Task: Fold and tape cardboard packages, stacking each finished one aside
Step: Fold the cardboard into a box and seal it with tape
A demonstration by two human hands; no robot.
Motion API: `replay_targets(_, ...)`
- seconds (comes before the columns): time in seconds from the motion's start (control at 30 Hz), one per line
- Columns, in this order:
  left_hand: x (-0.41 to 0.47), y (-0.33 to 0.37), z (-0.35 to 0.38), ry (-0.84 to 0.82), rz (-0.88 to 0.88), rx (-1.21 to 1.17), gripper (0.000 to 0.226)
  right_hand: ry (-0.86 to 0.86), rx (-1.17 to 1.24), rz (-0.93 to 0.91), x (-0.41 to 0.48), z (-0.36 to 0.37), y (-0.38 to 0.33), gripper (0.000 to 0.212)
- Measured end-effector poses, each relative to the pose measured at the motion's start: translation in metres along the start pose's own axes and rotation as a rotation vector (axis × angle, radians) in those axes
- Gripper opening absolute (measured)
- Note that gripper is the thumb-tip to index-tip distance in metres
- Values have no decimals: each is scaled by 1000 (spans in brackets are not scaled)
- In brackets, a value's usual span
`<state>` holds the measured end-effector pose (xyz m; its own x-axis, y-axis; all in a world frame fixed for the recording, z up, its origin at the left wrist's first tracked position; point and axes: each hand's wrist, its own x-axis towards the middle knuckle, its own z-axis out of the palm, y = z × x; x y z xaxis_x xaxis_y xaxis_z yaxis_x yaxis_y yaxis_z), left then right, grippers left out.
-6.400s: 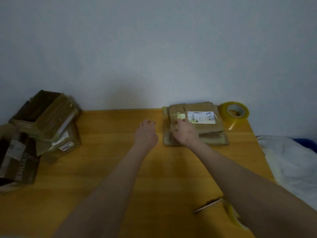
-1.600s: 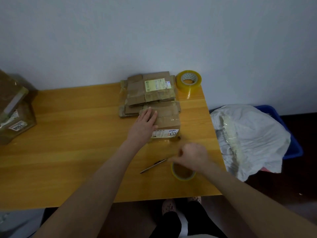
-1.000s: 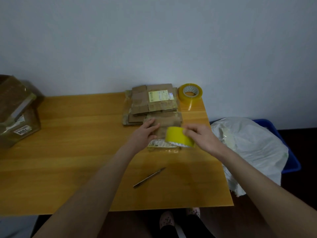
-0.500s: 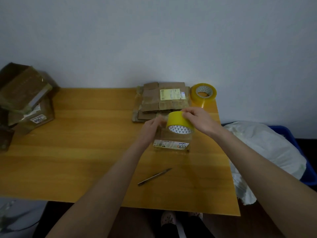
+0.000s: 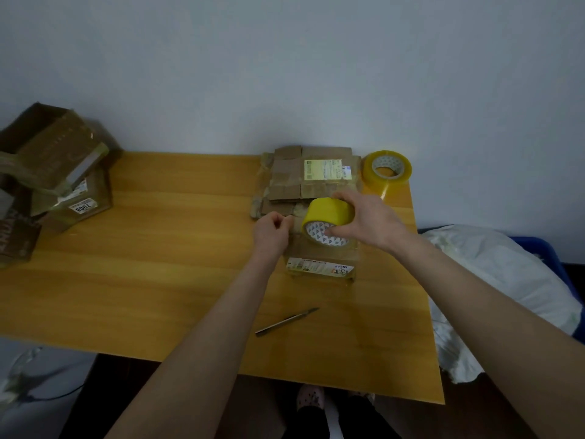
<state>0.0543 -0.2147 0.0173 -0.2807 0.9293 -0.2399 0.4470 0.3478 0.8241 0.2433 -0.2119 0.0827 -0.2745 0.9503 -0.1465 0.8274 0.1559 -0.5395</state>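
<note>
A yellow tape roll (image 5: 327,213) is held on edge above a small cardboard package (image 5: 321,259) with a printed label on its near side. My right hand (image 5: 368,221) grips the roll, thumb inside the core. My left hand (image 5: 272,232) is just left of the roll with fingers pinched together, apparently on the tape's free end; the tape itself is too clear to see. Behind them lies a pile of flattened cardboard packages (image 5: 304,179) with a label on top.
A second tape roll (image 5: 386,167) stands at the table's back right corner. A slim knife (image 5: 286,321) lies near the front. Taped boxes (image 5: 60,172) are stacked at the left edge. A white bag (image 5: 493,286) over a blue bin sits right of the wooden table (image 5: 158,264).
My right hand picked the yellow roll up from the table's front and carried it over the small package. My left hand left the package top and now pinches beside the roll.
</note>
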Motion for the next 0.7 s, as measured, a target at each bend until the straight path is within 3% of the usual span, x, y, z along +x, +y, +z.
replay_targets(0.17,5,-10,-14,43,-93,-2,24,-49,-272,-29,6,-10,-2,78)
replay_targets(0.47,2,-27,-2,14,-217,-113,26,-28,-131,-26,-3,-5,0,62)
replay_targets(0.7,8,-28,29,-74,-191,63,32,17,-139,58,-4,6,-2,64)
